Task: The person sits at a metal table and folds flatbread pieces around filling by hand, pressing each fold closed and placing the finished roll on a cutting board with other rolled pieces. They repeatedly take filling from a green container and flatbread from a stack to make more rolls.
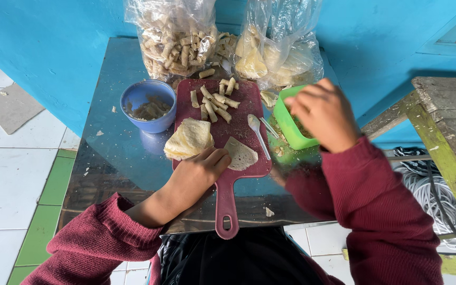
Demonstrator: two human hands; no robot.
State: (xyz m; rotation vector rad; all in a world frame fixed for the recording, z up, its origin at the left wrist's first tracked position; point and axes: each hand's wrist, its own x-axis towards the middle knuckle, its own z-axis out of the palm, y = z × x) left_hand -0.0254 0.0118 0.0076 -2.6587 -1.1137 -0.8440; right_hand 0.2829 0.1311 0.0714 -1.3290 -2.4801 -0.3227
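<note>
A shiny metal table (117, 158) is set against a bright blue wall (43, 47), white floor tiles to the left. Two clear plastic bags (178, 34) are stood at the far edge. The maroon cutting board (238, 113) is laid lengthwise, handle pointing near. A thin wrapper sheet (241, 154) near the board's middle is pinned flat by the left hand (199, 171), fingers pressed down. The right hand (323, 113) is dipped into the green tub (287, 124); can't tell its grip tbh.

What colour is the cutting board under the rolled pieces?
The cutting board is dark red, almost maroon, handle included; the head view shows it clearly.
</note>
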